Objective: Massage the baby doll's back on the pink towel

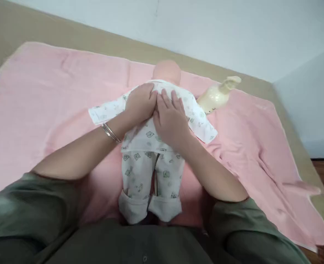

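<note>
A doll with a bald, pinkish head [167, 71] lies on a pink blanket [95, 80]; no face shows. It wears a white printed shirt [148, 137] with both sleeves spread out, and matching trousers [166, 174] with turned-up cuffs. On the upper chest or back area, my left hand [141, 102] has its fingers bent together on the shirt fabric; its fingertips are partly hidden. Beside it, close to the middle, my right hand [171, 119] rests flat on the shirt with fingers apart.
A cream pump bottle [215, 97] lies on the blanket to the right of the doll's shoulder. The blanket is wrinkled at the right and covers a tan surface [95, 42]. A pale wall [206, 33] stands behind, and reddish-brown wood shows at the right edge.
</note>
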Available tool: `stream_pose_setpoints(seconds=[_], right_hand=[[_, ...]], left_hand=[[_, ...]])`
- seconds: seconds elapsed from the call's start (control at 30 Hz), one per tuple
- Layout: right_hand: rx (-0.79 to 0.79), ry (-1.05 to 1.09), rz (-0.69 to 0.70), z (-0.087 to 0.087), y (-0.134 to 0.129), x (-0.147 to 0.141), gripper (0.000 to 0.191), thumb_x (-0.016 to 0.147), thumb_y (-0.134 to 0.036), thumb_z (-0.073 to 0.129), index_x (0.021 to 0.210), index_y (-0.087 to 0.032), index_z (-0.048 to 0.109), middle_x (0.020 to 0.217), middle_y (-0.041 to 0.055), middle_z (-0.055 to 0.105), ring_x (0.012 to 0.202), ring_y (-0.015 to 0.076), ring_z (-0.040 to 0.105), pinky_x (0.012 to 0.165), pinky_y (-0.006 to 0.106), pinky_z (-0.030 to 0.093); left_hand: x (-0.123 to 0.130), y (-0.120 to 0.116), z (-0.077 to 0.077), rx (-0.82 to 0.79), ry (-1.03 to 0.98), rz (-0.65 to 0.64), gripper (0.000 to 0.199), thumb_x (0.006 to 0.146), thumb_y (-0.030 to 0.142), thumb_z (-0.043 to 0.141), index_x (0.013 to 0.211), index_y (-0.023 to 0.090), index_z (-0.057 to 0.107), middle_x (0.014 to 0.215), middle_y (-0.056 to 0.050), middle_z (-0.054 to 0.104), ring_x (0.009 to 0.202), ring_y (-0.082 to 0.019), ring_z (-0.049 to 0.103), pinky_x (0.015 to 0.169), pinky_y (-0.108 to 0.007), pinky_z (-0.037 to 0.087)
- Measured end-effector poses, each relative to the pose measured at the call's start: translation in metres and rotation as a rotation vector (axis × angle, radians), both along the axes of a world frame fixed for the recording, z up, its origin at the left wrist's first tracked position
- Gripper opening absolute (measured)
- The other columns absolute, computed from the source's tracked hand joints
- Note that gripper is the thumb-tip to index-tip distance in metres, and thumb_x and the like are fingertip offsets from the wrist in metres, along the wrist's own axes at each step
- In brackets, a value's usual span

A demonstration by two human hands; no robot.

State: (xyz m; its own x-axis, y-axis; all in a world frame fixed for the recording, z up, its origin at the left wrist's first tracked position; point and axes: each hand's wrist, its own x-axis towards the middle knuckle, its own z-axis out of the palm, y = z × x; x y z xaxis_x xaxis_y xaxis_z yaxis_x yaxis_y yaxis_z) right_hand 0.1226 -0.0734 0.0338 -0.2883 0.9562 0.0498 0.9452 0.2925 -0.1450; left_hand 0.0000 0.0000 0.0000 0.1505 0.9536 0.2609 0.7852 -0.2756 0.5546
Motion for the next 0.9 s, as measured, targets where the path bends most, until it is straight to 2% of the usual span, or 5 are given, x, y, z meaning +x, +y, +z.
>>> stream_pose_setpoints(seconds=[0.13, 0.27, 0.57, 0.77, 0.9], right_hand=[[0.023, 0.035, 0.053, -0.003, 0.002, 0.0, 0.064, 0.105, -0.017, 0.038, 0.167, -0.003, 0.031, 0.177, 0.0152, 0.029, 0.168, 0.0362, 0.018, 0.14, 0.056, 0.013], [0.008, 0.155, 0.019, -0.007, 0.031, 0.018, 0.058, 0.106, -0.021, 0.034, 0.163, -0.012, 0.042, 0.177, 0.0071, 0.031, 0.168, 0.0293, 0.023, 0.139, 0.056, 0.017], [0.075, 0.205, -0.033, -0.019, 0.044, 0.029, 0.06, 0.106, -0.03, 0.034, 0.163, -0.011, 0.042, 0.176, 0.0105, 0.033, 0.166, 0.0306, 0.029, 0.138, 0.057, 0.022], [0.044, 0.195, -0.024, -0.016, 0.047, 0.033, 0.061, 0.104, -0.023, 0.033, 0.163, -0.011, 0.042, 0.176, 0.0095, 0.034, 0.166, 0.0292, 0.029, 0.138, 0.054, 0.023], [0.041, 0.18, -0.025, -0.011, 0.043, 0.03, 0.061, 0.104, -0.02, 0.029, 0.163, -0.008, 0.042, 0.175, 0.0124, 0.035, 0.165, 0.0317, 0.03, 0.137, 0.057, 0.025]], left_hand=[[0.0, -0.001, -0.006, 0.011, -0.04, 0.005, 0.036, 0.104, 0.027, 0.032, 0.104, 0.02, 0.067, 0.123, -0.016, 0.073, 0.124, -0.034, 0.067, 0.114, -0.049, 0.05], [0.003, -0.003, -0.008, 0.062, -0.038, 0.026, 0.036, 0.103, 0.026, 0.033, 0.11, 0.02, 0.068, 0.122, -0.014, 0.074, 0.121, -0.031, 0.067, 0.113, -0.047, 0.051], [0.007, -0.008, -0.006, 0.058, 0.008, 0.033, 0.04, 0.105, 0.024, 0.034, 0.125, 0.017, 0.067, 0.132, -0.015, 0.072, 0.128, -0.032, 0.064, 0.118, -0.049, 0.048], [0.02, -0.039, 0.009, 0.06, 0.156, -0.047, 0.053, 0.107, 0.019, 0.031, 0.153, 0.0, 0.049, 0.162, -0.02, 0.051, 0.155, -0.035, 0.042, 0.134, -0.052, 0.03], [0.018, -0.037, 0.007, 0.088, 0.132, -0.072, 0.05, 0.105, 0.018, 0.031, 0.146, 0.005, 0.057, 0.158, -0.02, 0.055, 0.152, -0.035, 0.047, 0.13, -0.053, 0.037]])
